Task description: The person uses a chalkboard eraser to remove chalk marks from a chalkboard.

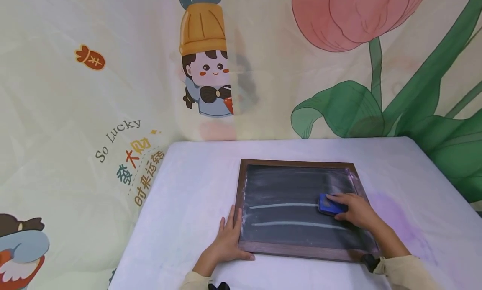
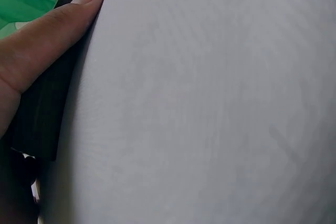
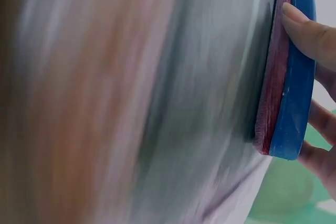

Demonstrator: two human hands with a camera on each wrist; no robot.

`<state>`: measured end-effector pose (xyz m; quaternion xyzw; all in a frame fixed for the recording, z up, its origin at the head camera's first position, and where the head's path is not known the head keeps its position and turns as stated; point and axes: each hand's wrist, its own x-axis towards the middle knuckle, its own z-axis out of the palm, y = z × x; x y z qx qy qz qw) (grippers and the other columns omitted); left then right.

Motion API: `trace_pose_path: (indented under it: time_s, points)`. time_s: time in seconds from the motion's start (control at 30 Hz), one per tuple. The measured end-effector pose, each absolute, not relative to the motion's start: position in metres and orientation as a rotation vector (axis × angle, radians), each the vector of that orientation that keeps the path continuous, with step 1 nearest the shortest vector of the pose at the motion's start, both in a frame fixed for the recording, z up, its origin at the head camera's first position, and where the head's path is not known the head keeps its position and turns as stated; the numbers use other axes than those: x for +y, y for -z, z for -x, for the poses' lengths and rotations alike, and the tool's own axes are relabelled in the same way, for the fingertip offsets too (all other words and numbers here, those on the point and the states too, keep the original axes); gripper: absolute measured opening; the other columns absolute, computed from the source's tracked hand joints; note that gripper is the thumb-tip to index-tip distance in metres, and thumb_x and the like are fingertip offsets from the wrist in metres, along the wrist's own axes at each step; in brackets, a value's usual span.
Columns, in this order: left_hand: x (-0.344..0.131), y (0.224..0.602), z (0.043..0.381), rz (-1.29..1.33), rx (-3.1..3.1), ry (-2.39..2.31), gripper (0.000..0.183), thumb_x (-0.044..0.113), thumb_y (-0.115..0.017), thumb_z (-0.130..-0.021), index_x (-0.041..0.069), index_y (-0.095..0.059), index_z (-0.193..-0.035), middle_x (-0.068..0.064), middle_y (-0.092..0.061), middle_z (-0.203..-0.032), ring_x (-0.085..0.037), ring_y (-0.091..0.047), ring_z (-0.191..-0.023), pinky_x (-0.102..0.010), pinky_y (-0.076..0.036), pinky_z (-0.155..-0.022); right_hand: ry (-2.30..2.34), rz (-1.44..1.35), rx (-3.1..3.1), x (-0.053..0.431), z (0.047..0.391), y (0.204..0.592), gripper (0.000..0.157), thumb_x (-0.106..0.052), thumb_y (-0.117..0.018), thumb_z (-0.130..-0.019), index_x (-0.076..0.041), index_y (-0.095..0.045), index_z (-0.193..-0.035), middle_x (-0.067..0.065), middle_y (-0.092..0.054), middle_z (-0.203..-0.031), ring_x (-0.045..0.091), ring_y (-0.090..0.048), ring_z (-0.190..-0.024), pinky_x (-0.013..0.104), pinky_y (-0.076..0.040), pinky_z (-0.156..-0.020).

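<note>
"One chalkboard: why held so?"

"Left hand, fingers straight and spread, touches the frame at eight o'clock, presumably steadying it."

"And the eraser?"

"On the board, toward three o'clock; at nine o'clock from the right hand, pinched between thumb and fingers, likely keeping it flat."

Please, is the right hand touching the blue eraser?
Touching. The right wrist view shows it: the right hand grips the blue eraser, with its thumb lying across the blue side.
</note>
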<state>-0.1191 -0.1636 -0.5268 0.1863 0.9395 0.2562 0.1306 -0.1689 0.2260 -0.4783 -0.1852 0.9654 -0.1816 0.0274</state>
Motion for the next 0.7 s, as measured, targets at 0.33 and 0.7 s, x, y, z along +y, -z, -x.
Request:
trace_pose_path:
  time_s: [0.33,0.7]
  points:
    - [-0.162,0.524,0.121,-0.55,2.728,-0.735,0.136,0.057,-0.08,-0.053,-0.001,0.002,-0.145,-0.025,0.01,-0.15,-0.037,-0.003,-0.14,-0.058,-0.003,-0.109,0.51,0.773,2.917,0.109,0.184,0.475,0.059,-0.019,-0.079,-0.068,-0.012,-0.059,-0.123,0.014,-0.056,-0.126,0.038,-0.053,-0.108,0.051,-0.044,-0.088]
    - [-0.165,0.522,0.117,-0.534,2.709,-0.754,0.135,0.058,-0.078,-0.055,-0.004,0.002,-0.144,-0.026,0.011,-0.15,-0.039,-0.004,-0.139,-0.058,-0.003,-0.109,0.523,0.864,2.88,0.02,0.18,0.479,0.056,-0.021,-0.078,-0.07,-0.018,-0.06,-0.123,0.007,-0.058,-0.126,0.035,-0.053,-0.111,0.047,-0.043,-0.093]
